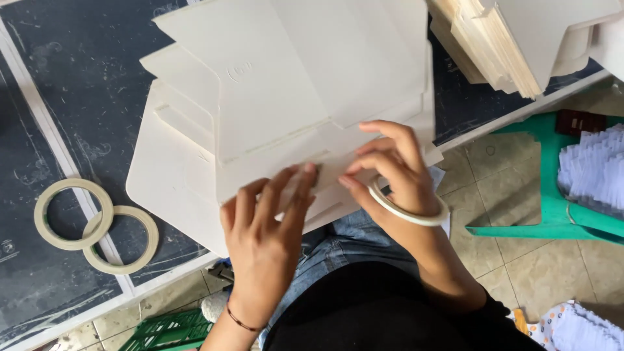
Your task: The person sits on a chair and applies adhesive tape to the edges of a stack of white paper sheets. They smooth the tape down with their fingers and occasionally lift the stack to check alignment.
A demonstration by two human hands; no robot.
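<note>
The left hand point(266, 227) lies flat, fingers together, pressing the near edge of a cream die-cut card sheet point(260, 110) topping a fanned pile on the dark work table point(78, 84). At its 3 o'clock, the right hand point(396, 172) pinches something small at that edge; what it is I cannot tell. A thin tape roll point(409, 211) hangs around that hand like a bangle. At 9 o'clock from the left hand lie 2 spare tape rings point(97, 224), overlapping. At 1 o'clock sits a stack of folded cards point(500, 45); a green plastic stool point(552, 188) stands at 3 o'clock.
</note>
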